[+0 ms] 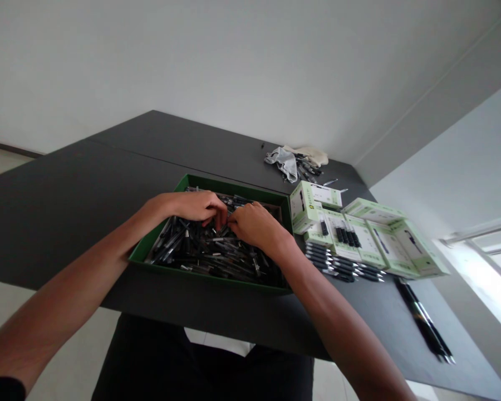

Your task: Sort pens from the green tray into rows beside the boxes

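Observation:
A shallow green box [150, 245] on the dark table holds a heap of several black pens [209, 253]. Both my hands are inside it, over the far part of the heap. My left hand [198, 206] has its fingers curled down into the pens. My right hand [256, 225] is right beside it, fingers bent and pinched among the pens, fingertips almost touching the left's. What exactly each hand grips is hidden by the fingers.
To the right of the green box lie several pale green pen cartons [379, 236], one standing upright [303, 209], with rows of loose pens [342, 267] before them. A few pens [426, 326] lie near the right front edge. A crumpled cloth [290, 159] sits far back.

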`<state>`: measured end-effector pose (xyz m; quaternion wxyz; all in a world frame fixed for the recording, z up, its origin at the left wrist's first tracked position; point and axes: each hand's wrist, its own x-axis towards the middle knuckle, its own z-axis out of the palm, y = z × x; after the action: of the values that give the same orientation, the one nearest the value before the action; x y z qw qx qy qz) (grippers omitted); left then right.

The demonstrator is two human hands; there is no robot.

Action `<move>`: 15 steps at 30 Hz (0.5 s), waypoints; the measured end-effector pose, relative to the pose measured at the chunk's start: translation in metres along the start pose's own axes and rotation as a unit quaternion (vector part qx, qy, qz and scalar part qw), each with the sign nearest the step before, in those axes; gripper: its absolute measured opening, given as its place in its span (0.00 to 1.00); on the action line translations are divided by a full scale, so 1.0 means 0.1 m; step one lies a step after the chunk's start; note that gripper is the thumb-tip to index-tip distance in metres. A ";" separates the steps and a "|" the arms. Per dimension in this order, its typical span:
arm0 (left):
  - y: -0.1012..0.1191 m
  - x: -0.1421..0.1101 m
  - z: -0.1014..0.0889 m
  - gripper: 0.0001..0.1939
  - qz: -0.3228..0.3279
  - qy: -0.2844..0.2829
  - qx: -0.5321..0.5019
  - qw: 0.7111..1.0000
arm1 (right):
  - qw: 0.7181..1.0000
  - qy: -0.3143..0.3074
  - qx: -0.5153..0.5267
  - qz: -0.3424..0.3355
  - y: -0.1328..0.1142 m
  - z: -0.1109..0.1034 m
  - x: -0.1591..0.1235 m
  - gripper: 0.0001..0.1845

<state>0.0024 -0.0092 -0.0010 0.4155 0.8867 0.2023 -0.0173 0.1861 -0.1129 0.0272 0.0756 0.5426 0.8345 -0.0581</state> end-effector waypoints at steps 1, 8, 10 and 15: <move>-0.01 0.00 0.00 0.19 0.004 0.010 0.020 1.000 | 1.000 -0.005 0.005 -0.007 0.00 0.00 0.00 0.19; -0.05 -0.01 -0.04 0.23 0.015 0.045 0.104 0.993 | 0.996 -0.035 0.032 -0.080 0.01 -0.02 -0.01 0.19; -0.06 -0.01 -0.04 0.22 0.005 0.037 0.110 0.993 | 0.995 -0.038 0.038 -0.087 0.00 -0.02 -0.01 0.21; -0.05 -0.01 -0.03 0.22 -0.012 0.016 0.132 0.991 | 0.994 -0.035 0.042 -0.093 0.02 0.03 0.02 0.20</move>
<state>-0.0006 -0.0042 -0.0021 0.2917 0.9314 0.2152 -0.0346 0.1869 -0.1109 0.0242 0.0757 0.4630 0.8751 -0.1190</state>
